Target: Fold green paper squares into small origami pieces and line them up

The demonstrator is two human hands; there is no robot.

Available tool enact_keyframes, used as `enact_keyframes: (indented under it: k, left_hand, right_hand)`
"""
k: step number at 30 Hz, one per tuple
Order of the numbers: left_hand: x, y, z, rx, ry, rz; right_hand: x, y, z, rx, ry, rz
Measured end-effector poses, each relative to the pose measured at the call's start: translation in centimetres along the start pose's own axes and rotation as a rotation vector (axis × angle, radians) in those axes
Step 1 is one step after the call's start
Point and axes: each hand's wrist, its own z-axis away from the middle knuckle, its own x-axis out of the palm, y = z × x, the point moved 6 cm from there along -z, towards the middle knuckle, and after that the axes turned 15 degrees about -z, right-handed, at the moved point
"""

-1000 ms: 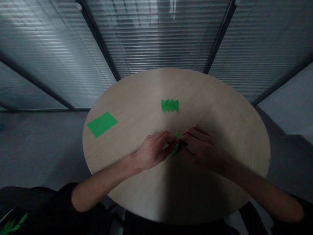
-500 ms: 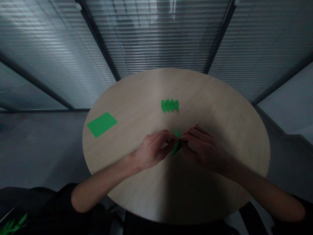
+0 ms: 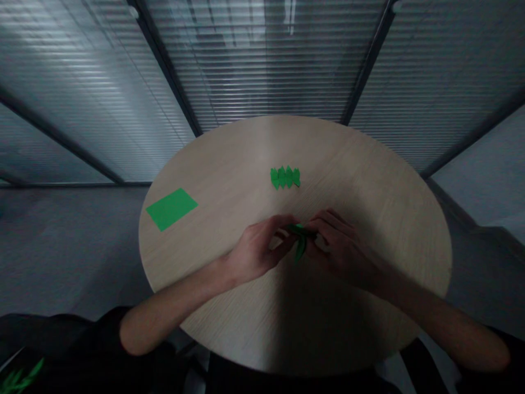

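Note:
Between my two hands is a small piece of folded green paper (image 3: 301, 247), with one flap hanging down toward me. My left hand (image 3: 260, 246) pinches its left side between thumb and fingers. On the other side, my right hand (image 3: 340, 246) grips the paper with its fingertips, which partly hide it. Just beyond the hands, a row of several small folded green paper pieces (image 3: 285, 177) lies on the table. A flat green sheet of paper (image 3: 172, 209) rests at the left, apart from both hands.
The round wooden table (image 3: 229, 158) spreads under both forearms. Behind it stand glass partitions with blinds (image 3: 262, 65). At the lower left corner, something with green leaf-like shapes (image 3: 22, 377) shows against dark cloth.
The folded green paper has been turned and its flaps spread differently: it ran slanting upright between the fingertips, and now one part lies crosswise with a flap pointing down. Both hands stay nearly in place.

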Motion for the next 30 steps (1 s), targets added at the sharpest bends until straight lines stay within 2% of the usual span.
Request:
enact_keyframes:
  k: [6, 12, 16, 24, 27, 30]
  left_hand:
    - [-0.1, -0.1, -0.2, -0.014, -0.009, -0.023]
    - [-0.2, 0.4, -0.5, 0.072, -0.029, -0.076]
    - [-0.5, 0.7, -0.6, 0.126, -0.039, -0.119]
    - [-1.0, 0.0, -0.4, 0.04, 0.048, -0.099]
    - [-1.4, -0.3, -0.3, -0.015, 0.109, -0.072]
    - [-1.5, -0.6, -0.3, -0.078, 0.132, 0.001]
  right_hand:
    - [-0.1, 0.1, -0.1, -0.006, -0.011, 0.001]
    - [-0.4, -0.6, -0.1, -0.112, -0.007, 0.027]
    - [-0.3, -0.6, 0.0, -0.1, -0.011, 0.041]
    - [-1.5, -0.5, -0.5, -0.112, 0.142, 0.001]
    - [-1.6, 0.4, -0.3, -0.045, 0.162, -0.062]
    - [-1.0, 2.1, 0.2, 0.166, 0.172, -0.242]
